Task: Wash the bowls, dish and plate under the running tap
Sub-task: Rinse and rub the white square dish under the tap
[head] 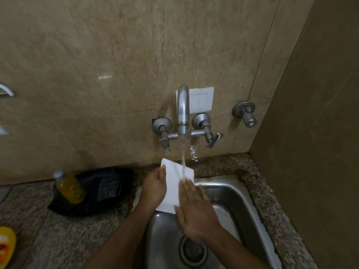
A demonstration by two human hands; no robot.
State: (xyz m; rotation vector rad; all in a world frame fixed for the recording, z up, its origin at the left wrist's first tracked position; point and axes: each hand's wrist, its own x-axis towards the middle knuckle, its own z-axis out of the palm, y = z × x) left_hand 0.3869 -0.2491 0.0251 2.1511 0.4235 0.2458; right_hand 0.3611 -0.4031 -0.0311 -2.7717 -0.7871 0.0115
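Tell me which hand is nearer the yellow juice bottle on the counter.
Left. The left hand grips the left edge of the white rectangular dish, on the side toward the juice bottle. The right hand lies flat on the dish's right part, farther away over the sink.

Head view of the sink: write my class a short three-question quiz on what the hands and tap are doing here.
1. True or false: water from the tap falls onto the white rectangular dish.
2. Which hand grips the dish by its edge? A) left hand B) right hand
3. Fill in: the bottle of orange drink stands on the ____ side of the sink.

Key
1. True.
2. A; the right hand lies flat on the dish face, fingers straight.
3. Left, on the granite counter.
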